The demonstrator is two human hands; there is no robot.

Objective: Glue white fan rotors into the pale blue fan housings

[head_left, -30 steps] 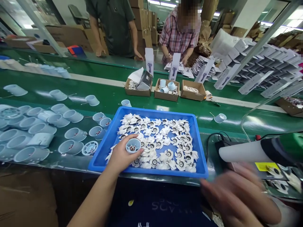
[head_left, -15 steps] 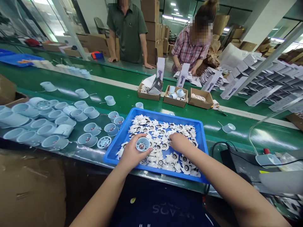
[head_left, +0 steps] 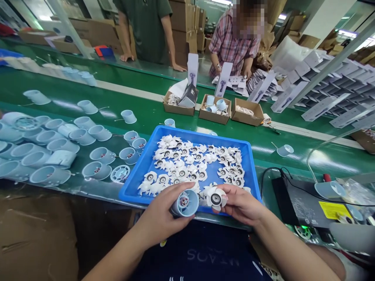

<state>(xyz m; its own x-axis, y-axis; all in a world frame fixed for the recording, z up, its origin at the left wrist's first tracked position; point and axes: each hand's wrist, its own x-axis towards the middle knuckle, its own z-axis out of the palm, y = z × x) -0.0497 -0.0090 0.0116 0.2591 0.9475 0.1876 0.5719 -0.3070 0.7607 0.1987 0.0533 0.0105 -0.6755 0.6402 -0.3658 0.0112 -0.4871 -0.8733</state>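
This is a factory room with a long green counter. Behind it stand brown cardboard cartons and two co-workers, one person in a dark green shirt and one person in a checked shirt. The person's own two hands are close together but not touching, just above the near rim of a blue tray, which is full of many white plastic fans. The left hand is closed around the outside of a pale blue cup, and the open mouth of the cup points toward the other hand. Small red and metal parts show inside this cup. The right hand holds one white fan in its fingers, from behind the blades, so the round centre with its dark hole faces up and stays uncovered. The fan is just beside the mouth of the cup, with a small gap between them. This hold keeps both open faces free and easy to see. Farther from the left hand, more pale blue cups lie on the counter on their sides, and beyond the right hand there is a black power box.
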